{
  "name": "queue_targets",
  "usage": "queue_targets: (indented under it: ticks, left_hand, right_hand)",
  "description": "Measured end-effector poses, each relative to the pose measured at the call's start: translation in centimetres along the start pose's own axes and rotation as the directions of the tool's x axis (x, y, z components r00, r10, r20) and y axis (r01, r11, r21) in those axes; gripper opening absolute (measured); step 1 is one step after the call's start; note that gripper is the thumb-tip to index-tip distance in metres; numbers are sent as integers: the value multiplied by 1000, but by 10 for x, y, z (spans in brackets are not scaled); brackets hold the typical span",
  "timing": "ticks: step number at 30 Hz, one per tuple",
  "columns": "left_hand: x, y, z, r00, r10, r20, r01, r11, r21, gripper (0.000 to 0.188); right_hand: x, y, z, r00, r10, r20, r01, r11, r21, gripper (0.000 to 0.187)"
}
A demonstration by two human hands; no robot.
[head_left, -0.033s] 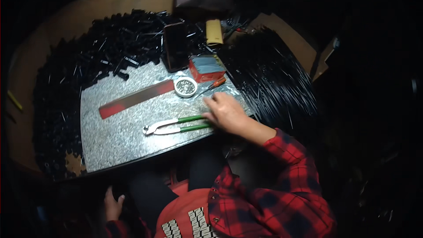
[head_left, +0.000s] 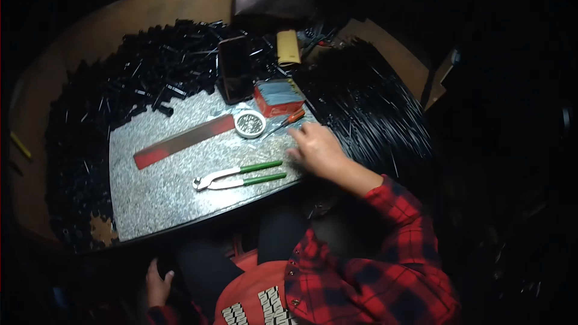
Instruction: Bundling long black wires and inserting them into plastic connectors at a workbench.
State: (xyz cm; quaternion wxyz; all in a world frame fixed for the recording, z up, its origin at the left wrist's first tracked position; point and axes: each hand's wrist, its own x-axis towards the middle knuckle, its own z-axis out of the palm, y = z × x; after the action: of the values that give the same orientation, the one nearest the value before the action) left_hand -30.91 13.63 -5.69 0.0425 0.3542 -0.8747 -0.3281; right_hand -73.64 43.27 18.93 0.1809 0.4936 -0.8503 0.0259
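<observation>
My right hand (head_left: 319, 151) hovers over the right part of the speckled grey board (head_left: 180, 198). Its thumb and index finger are bent and apart with nothing visible between them; the other fingers are hidden. Just left of it lies a pair of end-cutting pincers (head_left: 238, 176) with green handles, not touched. Above the fingertips is a screwdriver (head_left: 294, 117) with an orange handle. A round white dish (head_left: 250, 124) of small shiny metal pieces stands beside it. Low at the left, off the board, my left hand (head_left: 158, 284) hangs with thumb and fingers apart, holding nothing.
A red-and-grey bar (head_left: 183, 141) lies across the board. A red box (head_left: 278, 99), a dark phone (head_left: 236, 69) and a yellow packet (head_left: 288, 47) stand behind. Black tubular parts (head_left: 150, 60) heap up at the left, thin black rods (head_left: 373, 108) at the right.
My right hand has moved slightly right, away from the pincers, so their handle ends now show in full. The left hand stays low at the side. The whole view has shifted slightly.
</observation>
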Motion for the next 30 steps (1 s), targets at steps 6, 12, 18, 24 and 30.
queue_targets:
  ticks: [6, 12, 18, 24, 30]
  left_hand:
    - [-8, 93, -16, 989, 116, 91, -118, 993, 18, 61]
    - [-12, 139, -30, 977, 158, 141, -167, 984, 54, 54]
    - [-21, 145, -23, 978, 144, 149, -159, 983, 92, 54]
    - [-21, 158, -18, 971, 180, 158, -197, 975, 104, 53]
    - [-18, 173, -23, 969, 168, 184, -195, 971, 140, 52]
  right_hand:
    - [-15, 182, -54, 866, 427, -259, -498, 777, -384, 35]
    - [-49, 305, -44, 576, 773, -266, -808, 487, -332, 43]
    - [-36, 321, -37, 500, 849, -174, -856, 454, -246, 45]
    - [-25, 321, -50, 457, 888, -38, -876, 443, -188, 42]
    - [-24, 340, -52, 401, 916, 3, -912, 399, -99, 39]
